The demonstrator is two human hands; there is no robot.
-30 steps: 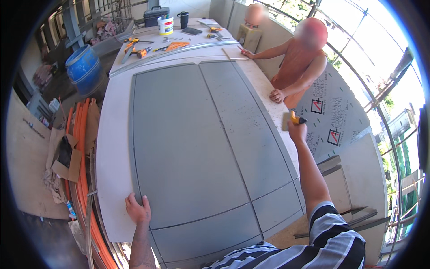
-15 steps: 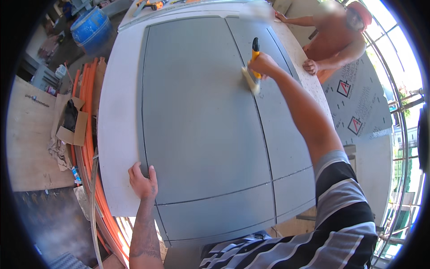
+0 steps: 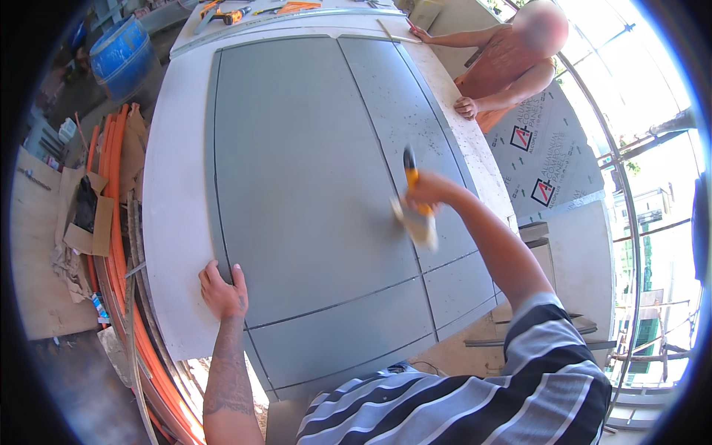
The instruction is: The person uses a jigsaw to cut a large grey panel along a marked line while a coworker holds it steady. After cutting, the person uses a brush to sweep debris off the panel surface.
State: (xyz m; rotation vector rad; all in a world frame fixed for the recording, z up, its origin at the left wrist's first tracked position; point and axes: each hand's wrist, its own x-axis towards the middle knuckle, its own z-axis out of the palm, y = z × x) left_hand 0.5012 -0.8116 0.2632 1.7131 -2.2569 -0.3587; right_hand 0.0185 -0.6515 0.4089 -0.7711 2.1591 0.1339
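My right hand (image 3: 436,190) is closed around the yellow handle of a wide brush (image 3: 416,225). The handle has a black end, and the pale bristles are smeared by motion. They sit over a dark groove in a large grey panel (image 3: 297,163), right of its middle. Long grooves run along the panel and one crosses it near the front. At the panel's left edge rests my left hand (image 3: 224,293), its thumb on the grey face and its fingers spread toward the white surface (image 3: 175,222) beneath. Dark specks dot the right strip of the panel.
Across the right edge leans a person (image 3: 500,70), hands on the table side. Orange tubes (image 3: 117,215) and an open cardboard box (image 3: 90,230) lie left, below a blue barrel (image 3: 122,58). A drill (image 3: 236,15) lies at the far end. A printed sheet (image 3: 552,156) stands right.
My right hand has brought the brush nearer along the groove. The view has shifted, and the person opposite has changed head position. My left hand keeps to the panel's left edge.
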